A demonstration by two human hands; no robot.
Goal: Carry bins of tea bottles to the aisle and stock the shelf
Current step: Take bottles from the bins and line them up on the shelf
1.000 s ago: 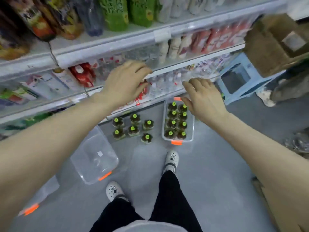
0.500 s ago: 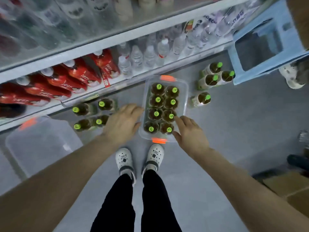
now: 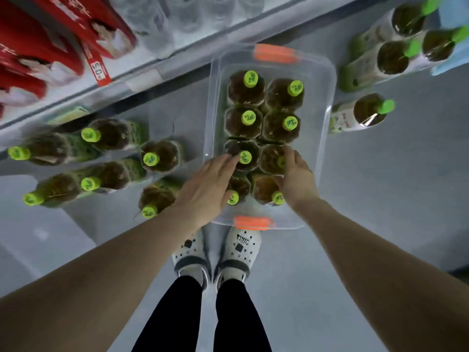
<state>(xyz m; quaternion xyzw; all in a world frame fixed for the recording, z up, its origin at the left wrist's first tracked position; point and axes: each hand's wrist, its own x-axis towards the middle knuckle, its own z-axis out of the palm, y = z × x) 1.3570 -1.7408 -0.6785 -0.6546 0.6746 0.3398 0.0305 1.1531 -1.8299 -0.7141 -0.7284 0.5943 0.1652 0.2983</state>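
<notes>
Standing on grey floor [image 3: 380, 199] before the bottom shelf [image 3: 157, 69]. Facing a clear bin [image 3: 322, 138] near the shelf's front edge, packed with eight upright tea bottles [image 3: 245, 91]. Loose bottles [image 3: 111, 134] standing on the floor either side. Reaching in with both hands, apart: left hand [image 3: 205, 189] straight-fingered, touching a third-row bottle; right hand [image 3: 297, 179] draped over its neighbour, grip impossible to tell.

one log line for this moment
left hand: open, fingertips at bottle cap | right hand: on bottle, grip unclear | bin: on floor, eight tea bottles
</notes>
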